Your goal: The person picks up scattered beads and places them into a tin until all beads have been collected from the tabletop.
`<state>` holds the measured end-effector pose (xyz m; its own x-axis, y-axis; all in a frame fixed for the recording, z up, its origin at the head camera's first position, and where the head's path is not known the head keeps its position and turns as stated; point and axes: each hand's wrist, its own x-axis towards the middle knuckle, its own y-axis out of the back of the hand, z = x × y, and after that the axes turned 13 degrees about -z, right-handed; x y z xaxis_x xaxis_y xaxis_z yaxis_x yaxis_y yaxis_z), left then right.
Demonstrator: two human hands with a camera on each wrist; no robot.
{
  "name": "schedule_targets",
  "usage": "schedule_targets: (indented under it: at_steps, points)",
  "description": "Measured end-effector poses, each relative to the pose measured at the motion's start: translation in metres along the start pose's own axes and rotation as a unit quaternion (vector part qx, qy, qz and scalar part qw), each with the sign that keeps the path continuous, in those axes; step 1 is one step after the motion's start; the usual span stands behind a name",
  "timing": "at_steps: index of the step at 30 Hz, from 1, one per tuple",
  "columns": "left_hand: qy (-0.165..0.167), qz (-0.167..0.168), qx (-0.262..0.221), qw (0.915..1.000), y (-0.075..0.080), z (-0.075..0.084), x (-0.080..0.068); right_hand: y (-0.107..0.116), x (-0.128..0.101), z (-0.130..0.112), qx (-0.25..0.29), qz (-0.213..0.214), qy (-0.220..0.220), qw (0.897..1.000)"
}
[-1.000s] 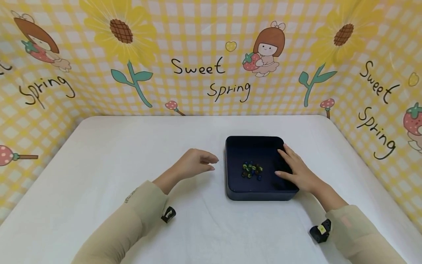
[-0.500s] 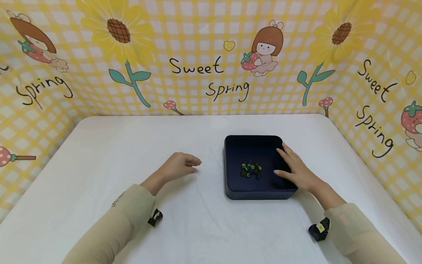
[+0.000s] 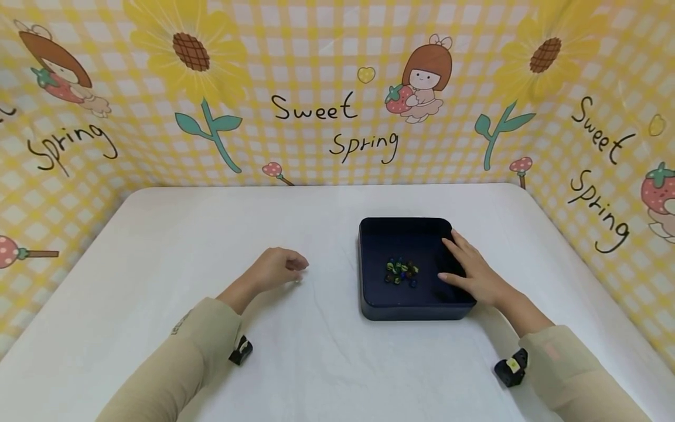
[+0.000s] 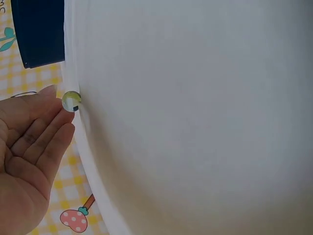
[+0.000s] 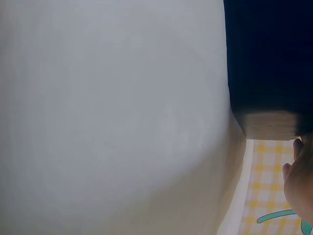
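A glass marble [image 4: 72, 101], clear with a yellow-green swirl, sits at the fingertips of my left hand [image 3: 275, 268], which pinches it over the white tabletop left of a dark navy box. Inside this open square box [image 3: 419, 313], a loose cluster of marbles [image 3: 402, 271] in green, yellow, blue and brown lies on the floor near the middle. My right hand [image 3: 477, 275] holds the box's right wall, its thumb over the rim and other fingers along the outer side. In the right wrist view, the right hand [image 5: 301, 183] shows only in part beside the box [image 5: 269, 58].
A white cloth [image 3: 311, 363] covers the table. Behind it and at both sides rises a yellow checked curtain [image 3: 316, 53] printed with flowers and lettering. Small black devices [image 3: 241, 350] are worn at the cuffs.
My left hand has drawn away from the box toward the left, with the marble at its fingertips. My right hand and the box have stayed in place.
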<state>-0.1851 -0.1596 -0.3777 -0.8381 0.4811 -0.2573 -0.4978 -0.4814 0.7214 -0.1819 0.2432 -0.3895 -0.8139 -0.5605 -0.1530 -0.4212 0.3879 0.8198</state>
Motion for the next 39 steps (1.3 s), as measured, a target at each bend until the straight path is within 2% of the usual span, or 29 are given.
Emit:
schedule_targets:
  at_steps: [8, 17, 21, 28, 31, 39]
  points:
    - [0.003, -0.005, -0.001, 1.0, 0.0, -0.001, -0.002, 0.001, 0.0, 0.0, 0.0, 0.002, 0.003, 1.0]
    - [-0.016, 0.003, 0.061, 0.998, -0.001, 0.002, -0.001, 0.003, 0.0, -0.001, -0.003, 0.002, 0.004, 1.0]
    - [-0.02, 0.004, 0.067, 0.9976, -0.002, 0.003, -0.001, 0.002, 0.0, -0.001, -0.004, 0.003, 0.004, 1.0]
    - [-0.031, 0.011, 0.035, 0.9988, 0.0, 0.001, -0.002, 0.001, 0.0, 0.0, -0.003, 0.002, 0.01, 1.0]
    - [-0.031, 0.02, 0.006, 0.9993, 0.001, 0.005, -0.003, 0.001, 0.0, 0.0, 0.0, 0.002, 0.011, 1.0]
    - [-0.062, 0.029, -0.058, 0.9959, 0.0, 0.017, 0.001, 0.001, 0.0, -0.001, -0.001, 0.0, 0.006, 1.0]
